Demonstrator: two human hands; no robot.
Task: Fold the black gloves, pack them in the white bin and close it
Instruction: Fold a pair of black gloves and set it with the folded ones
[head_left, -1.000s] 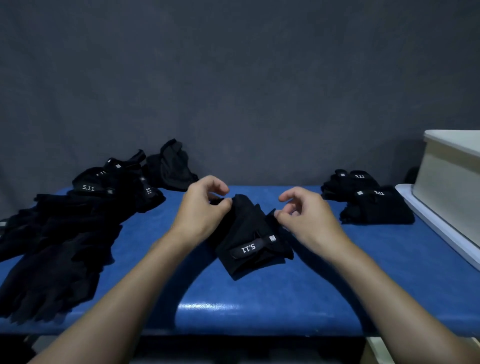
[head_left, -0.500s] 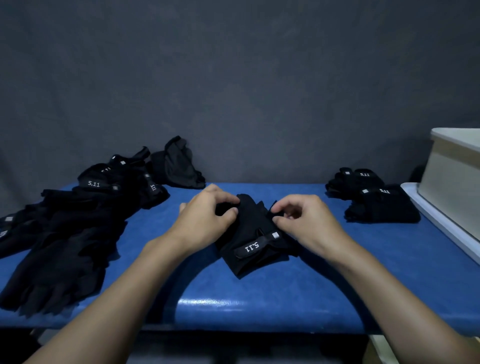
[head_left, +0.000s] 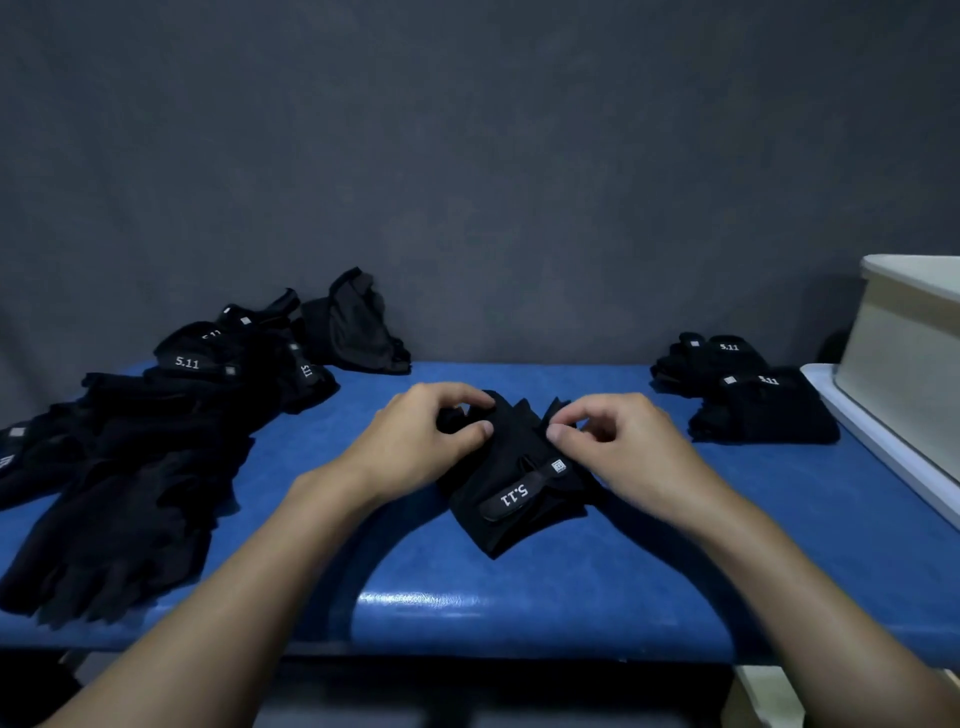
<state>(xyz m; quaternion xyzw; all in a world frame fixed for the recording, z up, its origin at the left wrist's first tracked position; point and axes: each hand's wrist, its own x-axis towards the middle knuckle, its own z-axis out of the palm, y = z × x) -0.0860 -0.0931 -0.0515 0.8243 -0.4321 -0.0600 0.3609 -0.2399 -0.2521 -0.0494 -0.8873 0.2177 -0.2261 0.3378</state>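
A black glove (head_left: 511, 499) with a white "5.11" strap lies in the middle of the blue table (head_left: 519, 597). My left hand (head_left: 415, 441) pinches its far left edge between thumb and fingers. My right hand (head_left: 618, 441) pinches its far right edge the same way. A loose heap of black gloves (head_left: 140, 452) covers the table's left side. Two folded black gloves (head_left: 748, 389) lie at the back right. The white bin (head_left: 904, 358) stands at the right edge on its flat white lid (head_left: 883, 447); its inside is hidden.
A dark grey wall closes off the far side of the table. Another crumpled black glove (head_left: 353, 325) leans at the back left near the wall. Bare blue table shows between the middle glove and the folded ones.
Both hands have dropped onto the middle glove and closed their fingers on its far edges. The view has shifted slightly; the glove has stayed in place.
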